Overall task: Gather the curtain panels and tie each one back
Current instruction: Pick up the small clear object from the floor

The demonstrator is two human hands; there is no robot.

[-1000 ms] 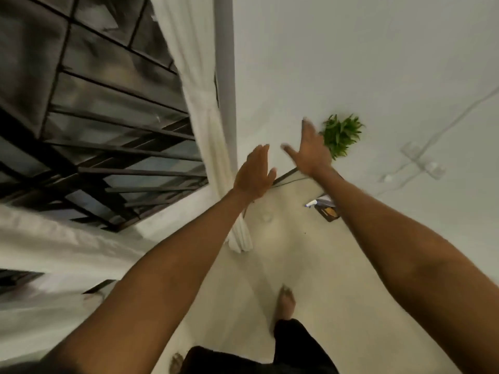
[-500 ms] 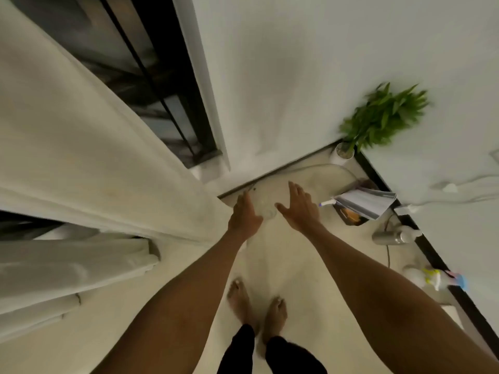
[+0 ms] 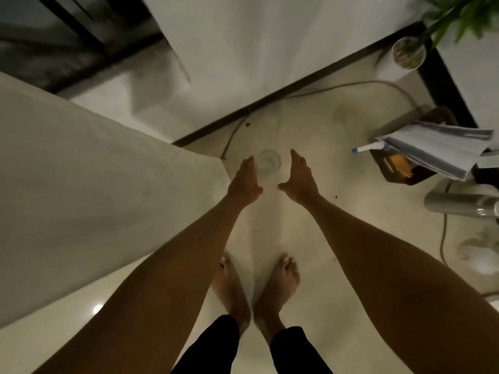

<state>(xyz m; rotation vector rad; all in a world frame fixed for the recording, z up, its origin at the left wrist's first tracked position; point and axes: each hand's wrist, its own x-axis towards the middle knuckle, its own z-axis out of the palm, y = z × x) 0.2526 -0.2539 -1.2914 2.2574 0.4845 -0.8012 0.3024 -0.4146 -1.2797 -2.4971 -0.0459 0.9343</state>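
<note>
A cream curtain panel (image 3: pixel 94 184) fills the left side of the view, its lower corner ending just left of my left hand (image 3: pixel 245 182). That hand is stretched out flat over the floor, fingers together, holding nothing. My right hand (image 3: pixel 299 176) reaches out beside it, fingers extended and thumb apart, also holding nothing. Both hands hover on either side of a small clear glass (image 3: pixel 269 161) standing on the floor. No tie-back is visible.
My bare feet (image 3: pixel 256 287) stand on a pale tiled floor. A window frame (image 3: pixel 67 36) is at upper left. A potted plant (image 3: pixel 409 51), a cable (image 3: pixel 351 86), a stack of papers (image 3: pixel 437 149) on a dark tray, and a metal bottle (image 3: pixel 459 205) crowd the right.
The view has swung down from the window and tied curtain to the floor. Both hands have dropped from raised height to low over the floor, near the glass.
</note>
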